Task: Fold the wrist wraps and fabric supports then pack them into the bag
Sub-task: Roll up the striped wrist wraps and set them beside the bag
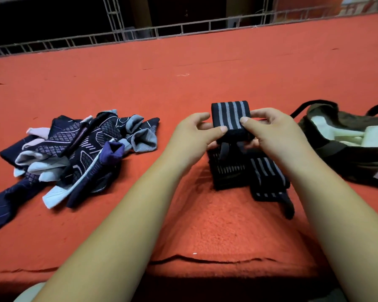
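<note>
Wrist wraps are the job in hand: two loose wraps point(227, 173) lie on the red blanket point(205, 225) toward its near edge, right of centre, one strap trailing toward the person, probably parked within easy reach for their turn. Just above them both hands sit close together, clamped on a third wrap point(229, 115) folded into a compact block. The left hand point(194, 136) pinches its left side with the thumb on top, and the right hand point(273, 131) grips the right side, likely pressing the fold so it cannot spring open. Toward the left edge the supports point(79, 153) sit in a tangled, unfolded heap, well apart from the wraps. Toward the right edge the bag point(336, 158) lies with its mouth open, near enough for a short carry; pale cloth shows inside. Beyond the far edge runs a metal grille point(140, 33).
</note>
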A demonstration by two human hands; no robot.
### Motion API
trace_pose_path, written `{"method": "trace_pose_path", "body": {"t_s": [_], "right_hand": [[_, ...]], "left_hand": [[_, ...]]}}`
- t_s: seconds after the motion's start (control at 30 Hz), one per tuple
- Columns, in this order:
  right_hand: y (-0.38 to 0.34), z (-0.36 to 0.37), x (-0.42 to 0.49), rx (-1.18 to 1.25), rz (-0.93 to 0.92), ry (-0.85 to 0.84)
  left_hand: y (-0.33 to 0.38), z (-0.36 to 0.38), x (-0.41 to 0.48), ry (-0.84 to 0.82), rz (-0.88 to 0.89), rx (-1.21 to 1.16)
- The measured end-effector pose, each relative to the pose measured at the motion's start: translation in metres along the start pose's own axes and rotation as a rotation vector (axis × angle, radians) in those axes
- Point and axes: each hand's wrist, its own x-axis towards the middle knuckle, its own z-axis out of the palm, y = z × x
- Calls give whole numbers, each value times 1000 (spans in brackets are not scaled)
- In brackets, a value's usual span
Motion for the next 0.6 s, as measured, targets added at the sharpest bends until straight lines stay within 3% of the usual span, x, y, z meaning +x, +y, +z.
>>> {"method": "trace_pose_path", "body": {"t_s": [0.27,0.6], "right_hand": [[38,-32,42,-219,16,98],[70,-26,62,-550,62,62]], "left_hand": [[-8,58,48,23,-13,301],[-37,71,67,82,9,773]]}}
